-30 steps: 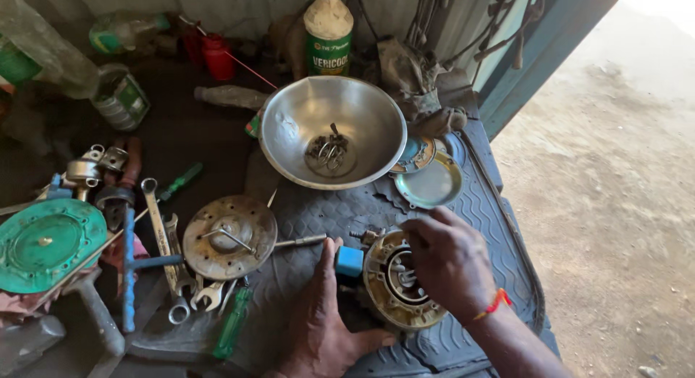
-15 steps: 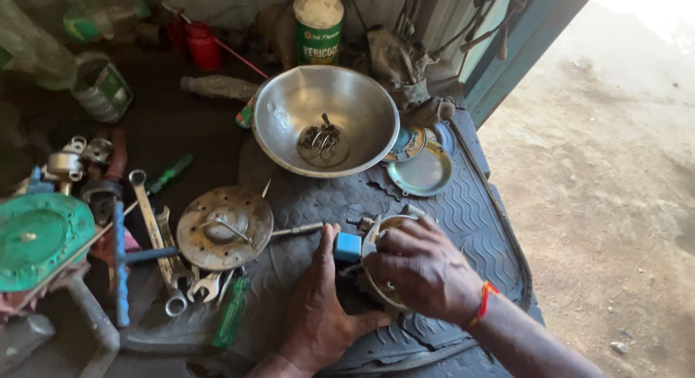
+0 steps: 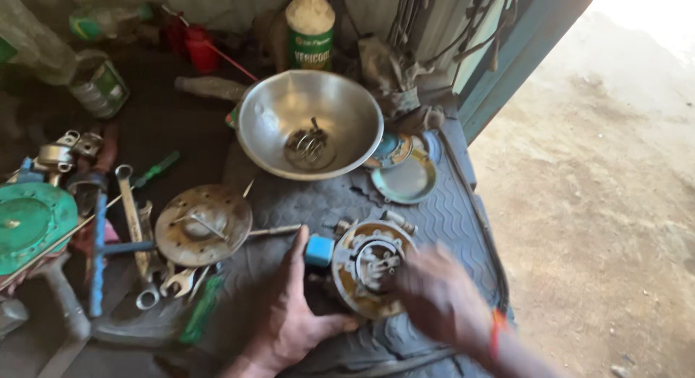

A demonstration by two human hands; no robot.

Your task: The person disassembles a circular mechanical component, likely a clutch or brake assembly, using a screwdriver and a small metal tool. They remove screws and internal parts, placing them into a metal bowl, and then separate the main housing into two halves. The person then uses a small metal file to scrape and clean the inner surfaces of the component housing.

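A round, rusty machine part point(image 3: 371, 266) lies flat on the ribbed rubber mat point(image 3: 441, 211), its open face turned up toward the ceiling, with a small blue block point(image 3: 319, 249) stuck to its rim on the side away from the doorway. Being a disc, it has no clear long axis. The left hand point(image 3: 289, 313) rests on the mat just beside the part, fingers together and thumb spread out under the part's near edge, cupping its side. The right hand point(image 3: 441, 302) is blurred at the part's other edge, over its rim; I cannot tell whether its fingers are pinching anything.

Beyond the part stands a big metal bowl point(image 3: 310, 121) with some small bits in it, and a plastic bottle point(image 3: 310, 27) behind that. To the side of the part away from the doorway lies a rusty disc point(image 3: 203, 224), then wrenches point(image 3: 132, 219) and a green round cover point(image 3: 29, 222). The bench is dark and grimy; bare dirt ground point(image 3: 601, 183) shows outside.
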